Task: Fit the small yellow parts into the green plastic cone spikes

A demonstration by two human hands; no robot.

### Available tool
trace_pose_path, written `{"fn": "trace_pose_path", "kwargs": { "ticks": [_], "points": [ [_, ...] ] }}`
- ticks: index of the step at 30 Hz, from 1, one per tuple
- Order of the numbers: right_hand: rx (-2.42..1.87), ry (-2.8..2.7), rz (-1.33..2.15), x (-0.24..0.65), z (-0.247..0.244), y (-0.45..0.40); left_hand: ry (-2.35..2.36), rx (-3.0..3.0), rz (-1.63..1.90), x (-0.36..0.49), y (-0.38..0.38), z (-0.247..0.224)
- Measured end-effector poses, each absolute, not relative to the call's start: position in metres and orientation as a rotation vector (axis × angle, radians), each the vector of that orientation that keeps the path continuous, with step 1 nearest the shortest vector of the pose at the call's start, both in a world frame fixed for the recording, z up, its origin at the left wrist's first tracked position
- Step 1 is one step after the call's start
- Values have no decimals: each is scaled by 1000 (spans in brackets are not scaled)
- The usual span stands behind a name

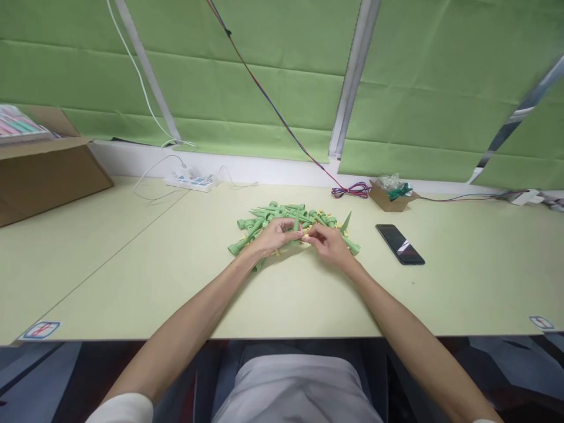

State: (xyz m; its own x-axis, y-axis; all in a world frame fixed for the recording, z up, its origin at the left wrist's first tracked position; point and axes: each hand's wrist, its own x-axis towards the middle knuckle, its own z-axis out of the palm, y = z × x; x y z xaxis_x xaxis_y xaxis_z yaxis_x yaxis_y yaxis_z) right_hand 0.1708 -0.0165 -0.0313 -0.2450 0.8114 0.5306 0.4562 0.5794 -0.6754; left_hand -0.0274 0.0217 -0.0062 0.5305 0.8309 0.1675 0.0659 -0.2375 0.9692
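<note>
My left hand (277, 235) is closed around a green cone-shaped plastic spike (296, 218), held with its point up. Against the lower part of that spike, my right hand (329, 244) pinches a small yellow plastic piece (305, 235). The two hands nearly meet, and fingers hide part of where the pieces come together. Behind and around them lies a loose pile of similar green spikes (249, 236), with small yellow pieces scattered among them.
A black phone (400, 244) lies to the right of the pile. Behind it are a small cardboard box (393, 201) with plastic bags and a bundled cable (351, 190). A white power strip (194, 183) and a large cardboard box (48, 176) are on the left.
</note>
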Motion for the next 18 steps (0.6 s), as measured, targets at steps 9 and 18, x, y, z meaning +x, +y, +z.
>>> {"fn": "trace_pose_path", "kwargs": {
  "ticks": [9,18],
  "points": [
    [-1018,-1891,496,170,-30,-18,782,1664,850,-28,20,-4],
    [-1047,-1887,468,172,-33,-15,816,1686,890,-24,22,-9]
  ]
}}
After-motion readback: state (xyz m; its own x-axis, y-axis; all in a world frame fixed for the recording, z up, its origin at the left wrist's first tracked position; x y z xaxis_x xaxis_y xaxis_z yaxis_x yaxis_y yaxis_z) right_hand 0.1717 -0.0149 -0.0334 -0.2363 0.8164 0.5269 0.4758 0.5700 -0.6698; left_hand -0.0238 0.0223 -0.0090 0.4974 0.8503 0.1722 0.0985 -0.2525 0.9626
